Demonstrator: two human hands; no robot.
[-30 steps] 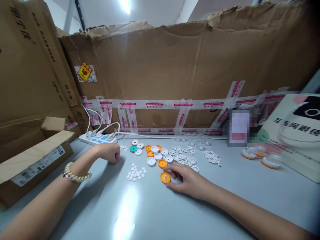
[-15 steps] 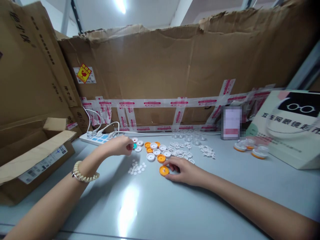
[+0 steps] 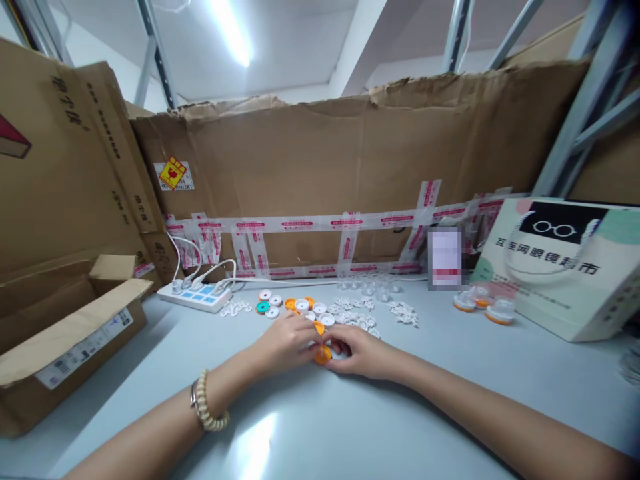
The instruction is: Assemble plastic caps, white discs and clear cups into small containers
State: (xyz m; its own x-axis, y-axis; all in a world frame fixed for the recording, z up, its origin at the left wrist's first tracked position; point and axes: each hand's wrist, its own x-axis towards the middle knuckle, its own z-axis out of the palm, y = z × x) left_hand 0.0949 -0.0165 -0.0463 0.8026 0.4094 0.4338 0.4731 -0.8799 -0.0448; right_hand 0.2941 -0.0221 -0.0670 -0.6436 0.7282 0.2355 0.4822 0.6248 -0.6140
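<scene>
Both hands meet over an orange cap (image 3: 323, 355) lying on the grey table (image 3: 350, 420). My right hand (image 3: 363, 350) pinches the cap's right edge with its fingertips. My left hand (image 3: 287, 343), a bead bracelet on its wrist, presses curled fingertips onto the cap's left side; whether a small piece sits under them is hidden. Just behind lie several orange and white caps (image 3: 313, 310), one teal cap (image 3: 263, 307), and heaps of small white plastic pieces (image 3: 360, 313).
A white power strip (image 3: 193, 295) with plugged cables lies at back left. An open cardboard box (image 3: 65, 333) stands left. Taped cardboard walls (image 3: 325, 173) enclose the back. A printed bag (image 3: 560, 267) stands right, with finished orange-and-clear pieces (image 3: 480, 303) before it.
My left hand travelled from the far left pile to the right and came down onto the orange cap that my right hand holds. The camera tilted up.
</scene>
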